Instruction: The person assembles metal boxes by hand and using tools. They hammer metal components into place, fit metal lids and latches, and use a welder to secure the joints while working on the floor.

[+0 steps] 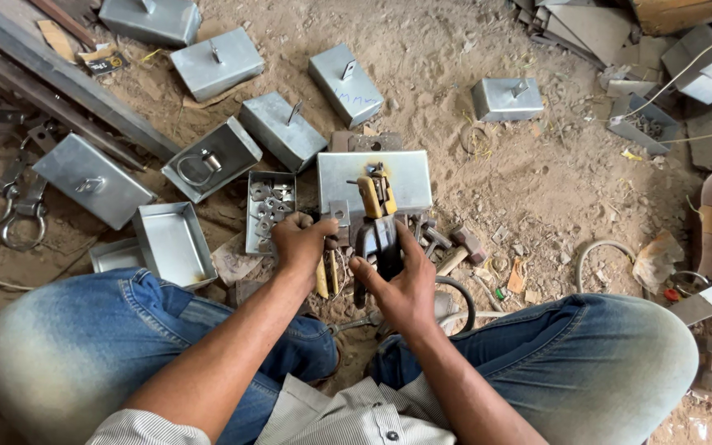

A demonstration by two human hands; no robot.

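A person sits on the dusty ground with knees wide apart, and both hands meet in the middle of the picture. The right hand (400, 284) is wrapped around the dark handles of a hand tool (377, 216) with a yellow top, and the fingers are closed tight on it. The tool points up toward 12 o'clock and its tip touches the near edge of a shiny metal box (397, 175) that lies flat on the ground. The left hand (300, 241) sits at about 9 o'clock from the tool. It is closed too, pinching a small metal bracket (339, 213) against the box edge. At 10 o'clock from that hand is an open tray of small metal parts (270, 206). More metal boxes (216, 62) lie spread from 10 to 1 o'clock, and a hammer (461, 248) rests at 3 o'clock, close to the right hand. I think a few things could go wrong. The left fingers are very near the tool's tip, so they could get pinched if the tool slips. The little bracket could slide off its spot, because only fingertips hold it there. The box could also scoot away on the loose sand when it gets pushed, since nothing seems to hold it down.
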